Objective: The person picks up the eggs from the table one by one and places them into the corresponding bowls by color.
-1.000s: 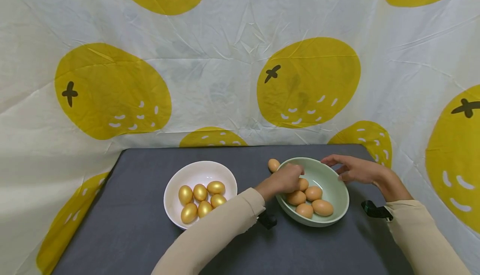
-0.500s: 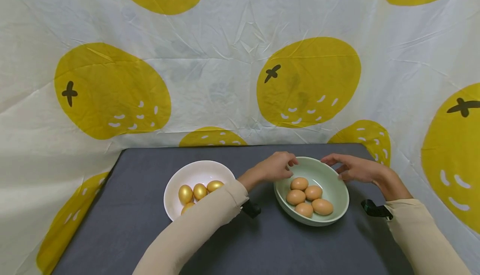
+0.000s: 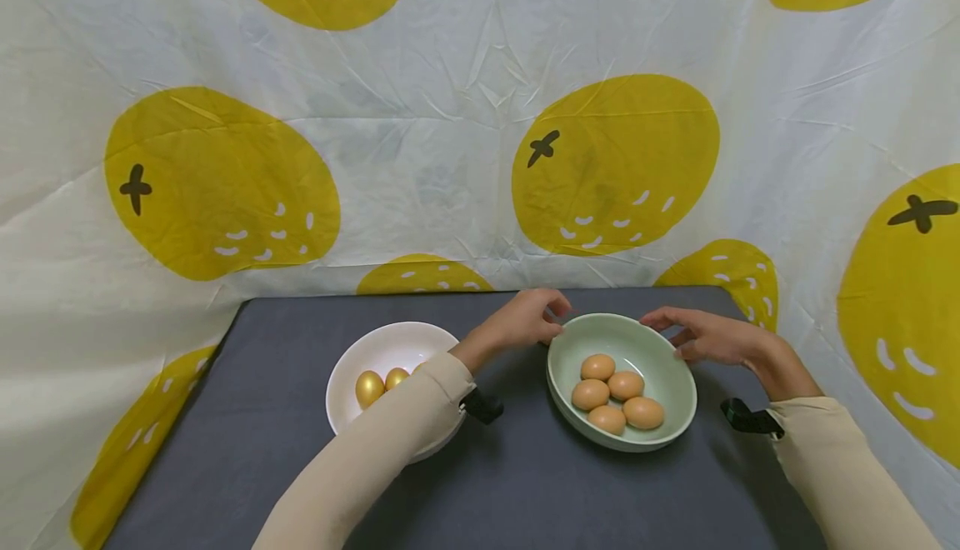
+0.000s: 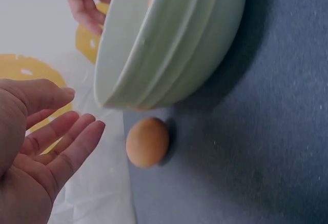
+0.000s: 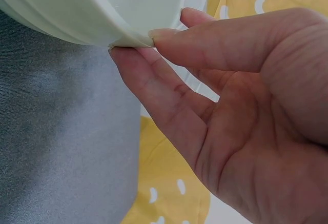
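Observation:
My left hand [image 3: 521, 319] hovers just left of the green bowl [image 3: 669, 375], fingers spread and relaxed, holding nothing. In the left wrist view, a lone brown egg [image 4: 147, 142] lies on the table beside that bowl, apart from the fingertips [image 4: 97, 127]; from the head view the hand mostly hides it. Several brown eggs [image 3: 626, 385] sit together inside the bowl. On the bowl's right side, my right hand [image 3: 717, 337] pinches the rim between thumb and fingers, seen closely in the right wrist view.
A white bowl [image 3: 339, 383] with golden eggs [image 3: 369, 388] stands on the left, partly covered by the left sleeve [image 3: 375, 450]. Both bowls rest on a dark grey table [image 3: 255, 400]. Behind it hangs a white cloth [image 3: 427, 167] printed with yellow fruit.
My left hand has lifted out of the green bowl and moved left and back, past its rim, to above the loose egg. The right hand has stayed at the rim.

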`<state>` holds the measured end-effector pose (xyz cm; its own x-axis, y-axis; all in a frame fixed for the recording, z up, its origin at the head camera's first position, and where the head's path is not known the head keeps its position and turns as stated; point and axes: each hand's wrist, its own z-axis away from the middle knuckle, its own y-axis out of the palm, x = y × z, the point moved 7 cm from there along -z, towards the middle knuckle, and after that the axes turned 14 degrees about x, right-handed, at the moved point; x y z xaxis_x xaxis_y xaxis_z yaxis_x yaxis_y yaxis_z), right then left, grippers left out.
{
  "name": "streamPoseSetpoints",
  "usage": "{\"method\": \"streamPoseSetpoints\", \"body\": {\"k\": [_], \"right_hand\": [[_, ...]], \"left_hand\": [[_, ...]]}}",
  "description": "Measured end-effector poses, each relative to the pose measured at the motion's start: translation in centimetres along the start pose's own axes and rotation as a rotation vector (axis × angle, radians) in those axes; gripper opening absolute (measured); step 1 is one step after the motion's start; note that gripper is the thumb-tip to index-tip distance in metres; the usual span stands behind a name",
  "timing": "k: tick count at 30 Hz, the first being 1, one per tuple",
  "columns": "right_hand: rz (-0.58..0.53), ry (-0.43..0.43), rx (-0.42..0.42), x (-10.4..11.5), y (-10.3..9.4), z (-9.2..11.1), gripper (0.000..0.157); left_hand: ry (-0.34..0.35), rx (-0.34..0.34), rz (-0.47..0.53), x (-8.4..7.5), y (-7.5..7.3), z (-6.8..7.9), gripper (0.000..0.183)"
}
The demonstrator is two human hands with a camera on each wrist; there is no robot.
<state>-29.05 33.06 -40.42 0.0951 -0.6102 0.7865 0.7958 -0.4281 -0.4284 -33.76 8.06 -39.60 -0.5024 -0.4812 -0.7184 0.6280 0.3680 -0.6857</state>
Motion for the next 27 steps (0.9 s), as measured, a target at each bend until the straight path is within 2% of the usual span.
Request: {"method": "streamPoseSetpoints", "body": {"k": [12, 19, 27], "right_hand": [[-0.005, -0.001, 0.003, 0.0, 0.0, 0.1, 0.06], [-0.009, 0.001, 0.0, 0.1, 0.0, 0.1, 0.06], [-0.01, 0.007, -0.001, 0.1, 0.0, 0.1, 0.06]], "left_hand": [[-0.042, -0.056, -0.096, 1.3, -1.3, -0.2, 0.035], [-0.052, -0.074, -0.189, 1.8, -1.3, -1.0, 0.036], [-0.059, -0.073, -0.215, 2.9, -1.0, -1.6, 0.037]]}}
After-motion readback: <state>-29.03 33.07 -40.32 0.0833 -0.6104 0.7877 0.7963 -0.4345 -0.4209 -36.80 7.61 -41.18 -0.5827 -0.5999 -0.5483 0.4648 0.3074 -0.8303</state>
